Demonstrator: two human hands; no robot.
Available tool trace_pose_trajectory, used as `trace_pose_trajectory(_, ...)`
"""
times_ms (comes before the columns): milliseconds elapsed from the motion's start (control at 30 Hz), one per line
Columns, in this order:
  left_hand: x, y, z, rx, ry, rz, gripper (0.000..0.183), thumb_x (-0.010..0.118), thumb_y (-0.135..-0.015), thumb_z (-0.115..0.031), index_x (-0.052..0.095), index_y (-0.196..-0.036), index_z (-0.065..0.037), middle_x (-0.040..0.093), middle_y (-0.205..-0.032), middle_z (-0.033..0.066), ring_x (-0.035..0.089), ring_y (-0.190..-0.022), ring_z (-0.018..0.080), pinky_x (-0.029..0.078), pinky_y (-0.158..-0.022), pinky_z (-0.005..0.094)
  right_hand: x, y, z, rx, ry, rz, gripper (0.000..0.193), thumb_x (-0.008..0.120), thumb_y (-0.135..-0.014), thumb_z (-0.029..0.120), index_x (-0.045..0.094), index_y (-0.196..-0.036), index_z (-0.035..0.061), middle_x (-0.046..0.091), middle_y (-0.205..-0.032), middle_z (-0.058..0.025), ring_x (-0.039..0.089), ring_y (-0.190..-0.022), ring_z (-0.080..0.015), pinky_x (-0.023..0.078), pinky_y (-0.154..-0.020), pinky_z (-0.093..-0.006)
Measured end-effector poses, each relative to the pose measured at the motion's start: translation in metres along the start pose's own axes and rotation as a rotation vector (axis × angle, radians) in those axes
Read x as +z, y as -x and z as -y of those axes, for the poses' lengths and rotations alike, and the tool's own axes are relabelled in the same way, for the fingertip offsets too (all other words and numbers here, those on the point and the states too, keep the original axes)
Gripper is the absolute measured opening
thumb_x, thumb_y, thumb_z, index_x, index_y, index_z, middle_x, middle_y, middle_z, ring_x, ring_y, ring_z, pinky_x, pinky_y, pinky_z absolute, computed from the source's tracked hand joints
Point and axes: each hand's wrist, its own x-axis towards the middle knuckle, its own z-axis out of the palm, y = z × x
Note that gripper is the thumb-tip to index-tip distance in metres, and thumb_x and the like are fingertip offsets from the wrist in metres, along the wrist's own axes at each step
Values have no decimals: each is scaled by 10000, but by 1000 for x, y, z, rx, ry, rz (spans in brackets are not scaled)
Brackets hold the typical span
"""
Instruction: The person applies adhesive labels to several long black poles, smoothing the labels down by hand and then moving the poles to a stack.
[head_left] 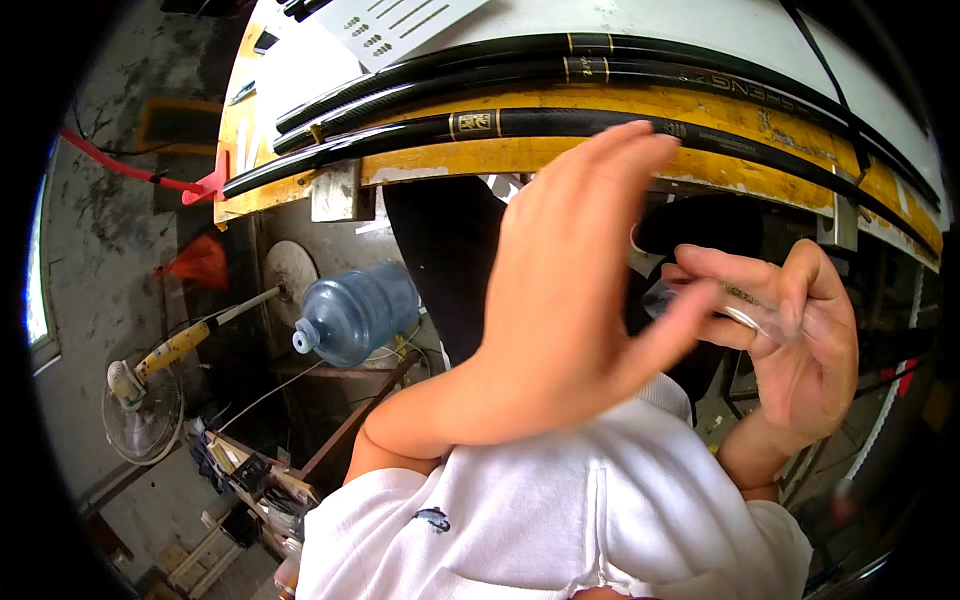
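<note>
My left hand [570, 280] is raised over my lap in front of the bench, its fingers stretched out and together, slightly smeared by motion. Its thumb points toward my right hand [805, 350], which pinches a small piece of clear film [742, 304] with a dark gold pattern. Whether the left thumb touches the film I cannot tell. Beyond the hands, a glossy black rod [400, 134] with gold bands lies along the bench's near edge. Two similar black rods [450, 68] lie side by side behind it.
The yellow-edged bench [270, 200] has metal blocks [338, 190] at its front. A white sheet [400, 25] with small dark marks lies at the back. Lower left are a blue water jug [358, 312], a fan [143, 410] and a red hose [120, 165].
</note>
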Motion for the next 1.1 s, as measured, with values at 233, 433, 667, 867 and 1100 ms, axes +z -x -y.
trace_pose_trajectory(233, -10, 11, 5, -438, 464, 100, 298, 615, -892, -87, 517, -1159, 1, 640, -1060, 82, 613, -946, 129, 478, -803, 247, -26, 8, -2, -11, -144, 69, 228, 402, -980, 193, 353, -868, 0, 328, -1269, -505, 345, -1206, -629, 487, -909, -592)
trace_pose_trajectory(433, -8, 16, 6, -633, 714, 150, 167, 607, -932, -148, 549, -1010, -13, 639, -842, 52, 623, -765, 103, 489, -639, 204, -35, 11, 5, 10, -235, 130, 211, 396, -987, 165, 345, -884, -12, 254, -1312, -510, 252, -1256, -632, 449, -947, -618)
trace_pose_trajectory(667, -6, 16, 6, -620, 814, 88, 148, 601, -935, -137, 531, -913, -9, 623, -763, 65, 625, -662, 118, 501, -576, 211, -41, 6, 4, -6, -239, 137, 186, 402, -993, 145, 354, -899, -9, 291, -1313, -488, 286, -1255, -610, 484, -934, -572)
trace_pose_trajectory(867, -9, 13, 7, -481, 641, 19, 126, 619, -912, -87, 540, -896, 10, 606, -758, 58, 608, -668, 100, 495, -604, 207, -39, 7, -11, -189, 275, -256, 108, 508, -945, 84, 435, -915, 10, 573, -1147, -311, 609, -1068, -375, 571, -857, -383)
trace_pose_trajectory(1100, -4, 8, 11, -336, 424, -37, 88, 683, -820, 29, 604, -859, 21, 605, -738, 46, 572, -621, 65, 459, -542, 181, -54, 1, -21, -352, 352, -416, 121, 622, -852, -13, 515, -907, -9, 590, -838, -143, 581, -637, -148, 535, -556, -260)
